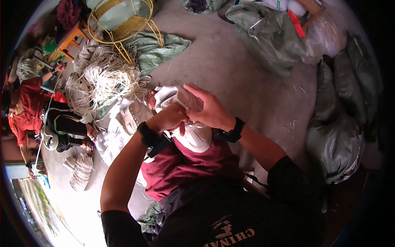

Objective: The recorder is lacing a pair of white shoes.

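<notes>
A white sneaker (194, 139) rests on my lap, its toe toward me. My right hand (210, 108) grips the shoe's far right side, fingers stretched along the upper and thumb bent in toward the laces. My left hand (169, 117) lies over the middle of the shoe with curled fingers, pressed close to the right thumb. Whatever those left fingers pinch is hidden beneath them. More white shoes (133, 113) lie in a pile just left of my left forearm.
Beyond the shoes, a big heap of white laces (109, 76) lies by a yellow metal-framed chair (119, 31). Dark green sacks (269, 41) stand at the back right, with a stuffed sack (335, 140) at the right. A person in red (29, 103) sits at the left near a bundle (81, 171).
</notes>
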Motion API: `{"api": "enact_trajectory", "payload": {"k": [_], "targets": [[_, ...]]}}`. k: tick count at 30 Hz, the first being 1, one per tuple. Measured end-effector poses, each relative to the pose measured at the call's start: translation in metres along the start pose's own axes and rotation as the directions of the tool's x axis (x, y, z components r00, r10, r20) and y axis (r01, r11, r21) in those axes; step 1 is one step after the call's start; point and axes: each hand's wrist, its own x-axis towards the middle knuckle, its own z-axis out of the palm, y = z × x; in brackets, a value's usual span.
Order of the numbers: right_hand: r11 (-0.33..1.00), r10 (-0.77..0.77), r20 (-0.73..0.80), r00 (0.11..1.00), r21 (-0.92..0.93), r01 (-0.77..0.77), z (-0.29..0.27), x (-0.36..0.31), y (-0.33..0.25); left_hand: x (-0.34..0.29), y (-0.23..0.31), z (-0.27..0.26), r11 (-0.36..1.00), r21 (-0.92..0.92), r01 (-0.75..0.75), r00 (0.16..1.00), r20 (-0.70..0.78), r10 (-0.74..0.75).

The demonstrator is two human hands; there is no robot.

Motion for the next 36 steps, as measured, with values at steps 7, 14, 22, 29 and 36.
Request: {"api": "enact_trajectory", "payload": {"k": [7,14,22,29,36], "targets": [[0.922,-0.139,0.073,0.988,-0.354,0.156,0.007,-0.003,-0.035,-0.002,-0.017,-0.007,0.971,-0.237,0.039,0.999,-0.02,-0.045],[0.996,-0.009,0.092,0.996,-0.09,0.017,0.002,-0.001,-0.006,-0.003,-0.028,-0.014,0.993,-0.111,-0.043,0.993,0.104,0.055],[0.998,-0.052,0.32,0.946,-0.006,0.057,-0.007,-0.017,0.003,-0.008,-0.037,-0.021,0.994,-0.083,-0.066,0.994,0.078,0.072],[0.999,-0.044,0.292,0.955,-0.013,0.05,0.001,-0.025,0.005,-0.003,-0.04,-0.021,0.99,-0.036,-0.139,0.982,0.124,0.143],[0.997,0.001,0.151,0.988,-0.076,0.011,0.014,-0.024,0.006,-0.008,-0.034,-0.019,0.996,-0.008,-0.09,0.982,0.169,0.09]]}}
